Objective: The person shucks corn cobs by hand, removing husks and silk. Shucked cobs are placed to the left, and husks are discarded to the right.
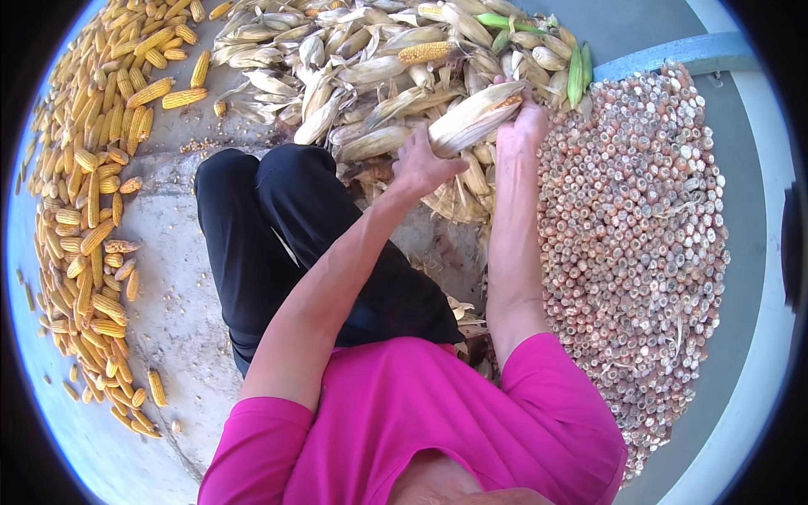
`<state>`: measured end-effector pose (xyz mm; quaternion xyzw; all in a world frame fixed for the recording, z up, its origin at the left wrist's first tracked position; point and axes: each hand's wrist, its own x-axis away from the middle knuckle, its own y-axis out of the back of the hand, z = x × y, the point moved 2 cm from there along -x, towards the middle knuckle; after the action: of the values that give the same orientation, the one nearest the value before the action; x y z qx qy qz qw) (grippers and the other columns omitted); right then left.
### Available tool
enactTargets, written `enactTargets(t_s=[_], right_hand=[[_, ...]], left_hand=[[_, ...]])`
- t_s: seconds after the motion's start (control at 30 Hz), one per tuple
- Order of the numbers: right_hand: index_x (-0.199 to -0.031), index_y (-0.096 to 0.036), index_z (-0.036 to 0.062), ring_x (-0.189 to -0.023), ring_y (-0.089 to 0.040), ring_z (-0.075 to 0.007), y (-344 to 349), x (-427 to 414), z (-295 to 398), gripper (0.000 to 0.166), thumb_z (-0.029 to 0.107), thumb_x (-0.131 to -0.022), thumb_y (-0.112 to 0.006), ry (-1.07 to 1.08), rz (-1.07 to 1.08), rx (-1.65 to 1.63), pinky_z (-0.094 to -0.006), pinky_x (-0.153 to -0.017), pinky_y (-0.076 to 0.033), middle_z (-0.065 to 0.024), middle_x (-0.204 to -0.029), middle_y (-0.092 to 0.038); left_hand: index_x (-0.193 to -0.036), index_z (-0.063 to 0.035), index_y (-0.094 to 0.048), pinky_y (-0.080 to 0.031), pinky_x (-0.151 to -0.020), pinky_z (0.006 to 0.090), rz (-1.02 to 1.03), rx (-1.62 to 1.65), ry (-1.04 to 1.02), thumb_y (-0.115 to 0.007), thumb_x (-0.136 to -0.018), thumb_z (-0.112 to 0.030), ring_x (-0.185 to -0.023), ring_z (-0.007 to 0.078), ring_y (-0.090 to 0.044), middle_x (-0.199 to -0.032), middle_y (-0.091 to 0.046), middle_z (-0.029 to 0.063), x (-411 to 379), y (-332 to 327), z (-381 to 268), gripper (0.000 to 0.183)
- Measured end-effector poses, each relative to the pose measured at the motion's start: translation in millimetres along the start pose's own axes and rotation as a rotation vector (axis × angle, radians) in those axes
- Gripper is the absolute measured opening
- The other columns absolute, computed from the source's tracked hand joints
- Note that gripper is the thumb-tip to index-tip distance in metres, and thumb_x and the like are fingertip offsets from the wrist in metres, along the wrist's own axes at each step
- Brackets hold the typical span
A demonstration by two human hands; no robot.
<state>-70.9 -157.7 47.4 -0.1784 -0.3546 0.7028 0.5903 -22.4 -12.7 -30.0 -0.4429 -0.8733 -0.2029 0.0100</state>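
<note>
Between my two hands is an ear of corn in its dry, pale husk [470, 123], tilted up to the right. A gap in the husk near its upper right end shows orange-yellow kernels. My left hand [426, 163] grips the lower left end, thumb spread to the right. At the upper right end, my right hand [527, 118] is closed around the ear, its fingers partly hidden behind it. Beneath and beyond the hands spreads a heap of corn ears in dry husks [372, 72]. A bare yellow ear [428, 52] lies on top of that heap.
Husked yellow corn ears [95, 208] lie in a long pile at my left. A tall stack of corncobs [631, 252], ends outward, stands close by my right arm. Behind it runs a bluish bar [675, 53]. Loose kernels [199, 145] dot the concrete floor [170, 252].
</note>
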Motion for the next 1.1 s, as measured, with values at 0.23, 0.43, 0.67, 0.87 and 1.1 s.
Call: enactTargets(t_s=[0.23, 0.43, 0.67, 0.87, 1.1], right_hand=[[-0.084, -0.046, 0.0019, -0.053, -0.045, -0.0154, 29, 32, -43, 0.017, 0.01, -0.094, -0.035, -0.193, -0.003, -0.112, -0.0349, -0.059, -0.05, -0.0035, -0.064, -0.046], [-0.083, -0.046, 0.0043, -0.044, -0.029, -0.0102, 36, 49, -49, 0.018, 0.006, -0.091, -0.031, -0.436, -0.036, -0.338, -0.025, -0.044, -0.033, 0.0022, -0.054, -0.033], [-0.077, -0.05, 0.0073, -0.038, -0.022, -0.005, 111, 107, -15, 0.023, 0.024, -0.093, -0.046, -0.22, 0.133, 0.438, -0.0217, -0.035, -0.018, 0.0082, -0.05, -0.027], [-0.084, -0.054, 0.0038, -0.044, -0.037, -0.0064, 164, 118, 8, 0.017, 0.02, -0.09, -0.052, -0.243, 0.052, 0.953, -0.0226, -0.039, -0.032, 0.0042, -0.054, -0.039], [-0.126, -0.041, 0.0006, -0.1, -0.05, -0.0158, 96, 110, -28, 0.051, 0.024, -0.085, -0.06, 0.001, 0.56, 1.341, -0.0276, -0.087, -0.04, -0.0092, -0.111, -0.053]], left_hand=[[-0.126, 0.0018, -0.031, -0.043, -0.087, 0.0317, 0.29, 0.978, -0.234, -0.068, -0.08, -0.028, -0.105, 0.0184, -0.05, -0.116, -0.05, 0.0134, 1, 10, -18, 0.066], [-0.093, -0.002, -0.056, -0.048, -0.064, 0.029, -0.037, 1.142, -0.029, -0.073, -0.075, -0.025, -0.066, 0.0135, -0.056, -0.085, -0.061, 0.0058, -14, 14, -6, 0.035], [-0.085, 0.0036, -0.059, -0.043, -0.066, 0.0347, -0.44, 1.178, 0.25, -0.068, -0.069, -0.032, -0.069, 0.0179, -0.052, -0.078, -0.058, 0.0085, -37, 25, 24, 0.04], [-0.096, 0.0011, -0.054, -0.045, -0.065, 0.0343, -0.369, 1.163, 0.251, -0.066, -0.076, -0.032, -0.073, 0.0181, -0.055, -0.085, -0.055, 0.009, -38, 16, 23, 0.041], [-0.101, 0.0006, -0.054, -0.043, -0.074, 0.0298, -0.082, 0.975, 0.06, -0.052, -0.089, -0.037, -0.079, 0.0142, -0.051, -0.088, -0.057, 0.0068, -12, 25, -19, 0.04]])
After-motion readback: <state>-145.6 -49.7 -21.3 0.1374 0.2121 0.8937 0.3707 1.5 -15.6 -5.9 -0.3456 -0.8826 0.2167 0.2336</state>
